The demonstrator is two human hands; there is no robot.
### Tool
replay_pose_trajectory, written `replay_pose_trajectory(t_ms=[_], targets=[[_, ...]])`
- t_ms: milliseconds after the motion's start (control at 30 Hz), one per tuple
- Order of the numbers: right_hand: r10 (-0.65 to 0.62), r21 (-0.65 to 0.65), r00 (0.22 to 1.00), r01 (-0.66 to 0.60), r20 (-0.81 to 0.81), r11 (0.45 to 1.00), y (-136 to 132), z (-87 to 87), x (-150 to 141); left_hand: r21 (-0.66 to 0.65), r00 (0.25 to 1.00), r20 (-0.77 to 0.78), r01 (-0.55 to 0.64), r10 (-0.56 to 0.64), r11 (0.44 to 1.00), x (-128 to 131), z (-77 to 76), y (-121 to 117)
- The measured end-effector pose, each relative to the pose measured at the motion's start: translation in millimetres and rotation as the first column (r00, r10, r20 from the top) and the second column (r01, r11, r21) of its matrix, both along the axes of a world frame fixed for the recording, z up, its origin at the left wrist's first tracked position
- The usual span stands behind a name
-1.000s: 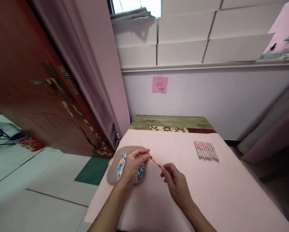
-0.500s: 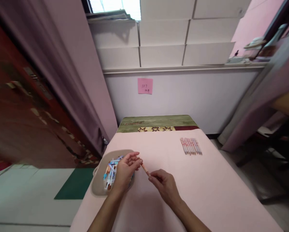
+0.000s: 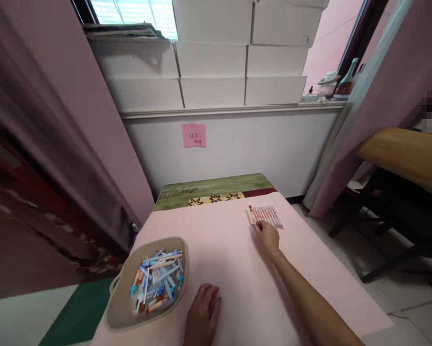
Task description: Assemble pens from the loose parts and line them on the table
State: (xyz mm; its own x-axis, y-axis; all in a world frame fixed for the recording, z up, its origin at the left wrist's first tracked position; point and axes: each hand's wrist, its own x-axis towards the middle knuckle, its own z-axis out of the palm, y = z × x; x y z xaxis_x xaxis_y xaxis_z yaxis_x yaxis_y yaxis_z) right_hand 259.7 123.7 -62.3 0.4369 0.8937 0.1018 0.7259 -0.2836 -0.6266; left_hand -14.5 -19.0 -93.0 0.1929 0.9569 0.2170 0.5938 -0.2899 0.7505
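My right hand point(image 3: 268, 235) pinches the lower end of a slim pen point(image 3: 251, 213) with a reddish-brown tip. It holds the pen at the left end of a row of pens point(image 3: 270, 216), which lie side by side near the far right of the table. My left hand point(image 3: 202, 312) rests low over the cloth, fingers loosely curled and the thumb apart from them, with nothing visible held. To its left stands a beige basket point(image 3: 120, 307) with a loop handle. Inside lies a jumble of pens point(image 3: 161, 278), mostly blue and white, some peach and brown.
A pale pink cloth point(image 3: 230, 269) covers most of the table, leaving a green patterned strip point(image 3: 216, 185) at the far end. A pink note point(image 3: 194, 135) is stuck to the wall behind. Curtains hang on both sides, and a wooden table point(image 3: 407, 154) stands at the right.
My right hand has carried the pen away from my left hand to the row at the far right. My left hand has dropped back beside the basket. The view has shifted rightward.
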Motion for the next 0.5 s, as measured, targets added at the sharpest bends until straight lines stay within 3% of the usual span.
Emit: replay_pose_trajectory(t_ms=[200, 500], targets=[[-0.005, -0.159, 0.99, 0.028, 0.142, 0.987, 25, -11.2, 5, 0.034, 0.999, -0.028, 0.027, -0.026, 0.999, 0, 3.7, 5], [0.016, -0.231, 0.959, 0.052, 0.282, 0.972, 31, -15.7, 0, 0.07, 0.998, -0.042, 0.039, -0.037, 0.997, -3, -7.0, 9]])
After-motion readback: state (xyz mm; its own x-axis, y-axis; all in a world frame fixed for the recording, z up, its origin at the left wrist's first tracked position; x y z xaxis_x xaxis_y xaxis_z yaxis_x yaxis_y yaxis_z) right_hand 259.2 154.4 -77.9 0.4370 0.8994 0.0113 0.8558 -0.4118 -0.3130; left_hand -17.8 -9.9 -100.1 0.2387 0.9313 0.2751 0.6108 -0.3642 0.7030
